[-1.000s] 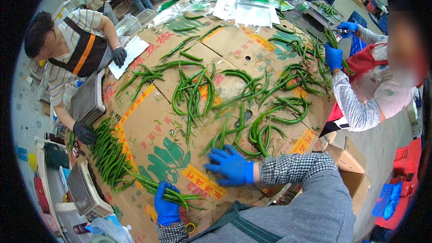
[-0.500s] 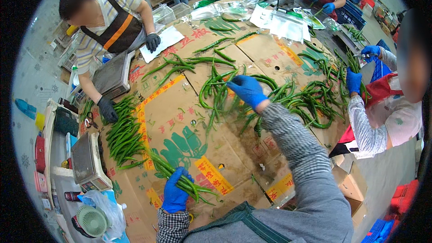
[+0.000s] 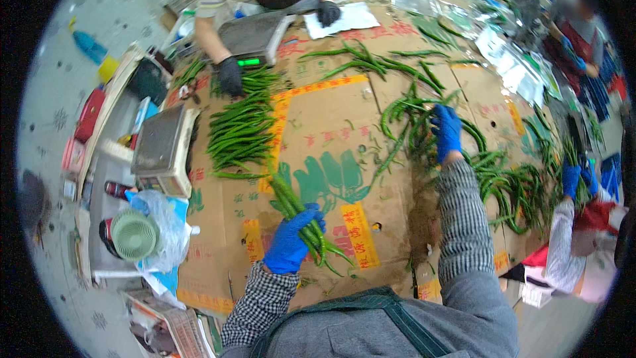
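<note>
My left hand (image 3: pixel 291 240), in a blue glove, is closed round a bunch of long green chili peppers (image 3: pixel 286 200) above the cardboard-covered table. Farther right, my right hand (image 3: pixel 448 134), also blue-gloved, reaches into a loose heap of green chili peppers (image 3: pixel 507 189). Its fingers are bent together among the peppers; what lies between them is hidden. A neat row of green chili peppers (image 3: pixel 240 134) lies left of centre, beyond my left hand. More loose peppers (image 3: pixel 371 63) are scattered toward the far side.
Across the table, a co-worker's black-gloved hand (image 3: pixel 230 77) touches the row's far end, beside a scale (image 3: pixel 248 34); the other rests on white paper (image 3: pixel 351 21). Another scale (image 3: pixel 161 142) and a green fan (image 3: pixel 134 234) stand left. Another worker's blue-gloved hand (image 3: pixel 571 179) holds peppers at right.
My view has shifted, so the table sits differently in the picture. My right hand has come down toward the loose heap with bent fingers. My left hand still grips its bunch.
</note>
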Demonstrator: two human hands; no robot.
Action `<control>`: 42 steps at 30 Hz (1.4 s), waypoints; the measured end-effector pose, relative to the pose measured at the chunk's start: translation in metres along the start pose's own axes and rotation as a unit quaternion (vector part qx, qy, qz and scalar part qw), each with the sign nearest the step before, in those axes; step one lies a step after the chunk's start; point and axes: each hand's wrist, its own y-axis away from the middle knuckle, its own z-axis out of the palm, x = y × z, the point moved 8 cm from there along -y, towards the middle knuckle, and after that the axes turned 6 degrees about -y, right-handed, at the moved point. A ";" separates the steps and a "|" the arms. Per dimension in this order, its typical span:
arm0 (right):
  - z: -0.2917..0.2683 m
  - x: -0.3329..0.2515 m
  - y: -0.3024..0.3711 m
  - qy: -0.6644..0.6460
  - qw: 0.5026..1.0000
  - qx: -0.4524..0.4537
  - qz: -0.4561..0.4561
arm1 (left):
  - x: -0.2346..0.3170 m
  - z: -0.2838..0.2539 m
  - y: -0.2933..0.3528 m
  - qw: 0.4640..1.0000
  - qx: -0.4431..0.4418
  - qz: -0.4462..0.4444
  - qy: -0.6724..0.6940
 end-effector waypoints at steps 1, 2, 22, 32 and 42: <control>0.001 -0.014 0.006 -0.010 0.997 -0.019 -0.068 | 0.000 0.003 -0.001 1.000 -0.018 0.010 -0.011; 0.012 -0.028 0.024 -0.044 0.993 -0.068 -0.085 | -0.001 0.007 0.000 0.999 -0.037 0.015 -0.020; 0.105 0.031 0.278 0.073 0.839 -0.538 0.031 | -0.009 0.069 0.051 0.934 -0.083 0.129 -0.324; 0.123 0.055 0.324 0.057 0.868 -0.488 0.074 | -0.008 0.030 0.085 0.948 -0.092 0.152 -0.264; 0.203 0.066 0.403 0.310 0.766 -0.542 -0.152 | 0.020 -0.070 0.138 0.966 -0.036 0.148 -0.208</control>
